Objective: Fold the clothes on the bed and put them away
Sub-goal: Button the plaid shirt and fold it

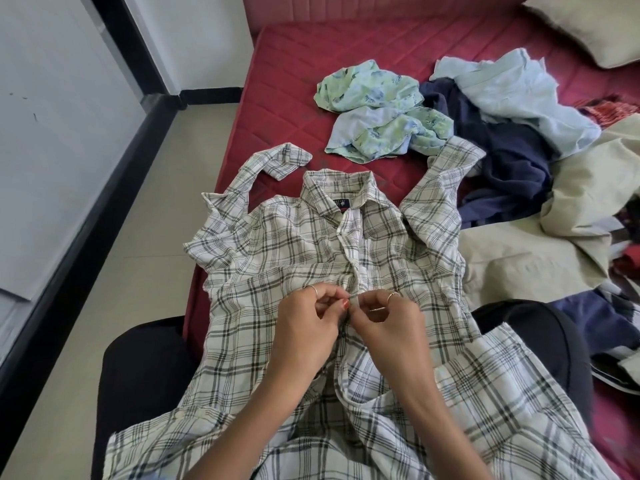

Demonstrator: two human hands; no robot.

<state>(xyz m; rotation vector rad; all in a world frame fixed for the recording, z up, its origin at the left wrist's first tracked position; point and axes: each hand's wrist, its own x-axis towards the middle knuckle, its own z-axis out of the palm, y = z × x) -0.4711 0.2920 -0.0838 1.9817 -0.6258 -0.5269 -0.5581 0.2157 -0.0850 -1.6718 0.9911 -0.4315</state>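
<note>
A white shirt with grey checks point(294, 251) lies front up on the red mattress point(346, 46), collar away from me, its lower part draped over my lap. My left hand point(308, 323) and my right hand point(384, 322) meet at the button placket at mid-chest. Each hand pinches one edge of the placket between thumb and fingers. Both sleeves are thrown up beside the collar.
Unfolded clothes lie beyond and to the right: a green floral garment point(377, 109), a dark navy one point(502, 161), a pale blue shirt point(516, 91), beige cloth point(561, 237). A pillow point(588, 26) sits at the far right corner. Tiled floor point(114, 306) and white wall are on the left.
</note>
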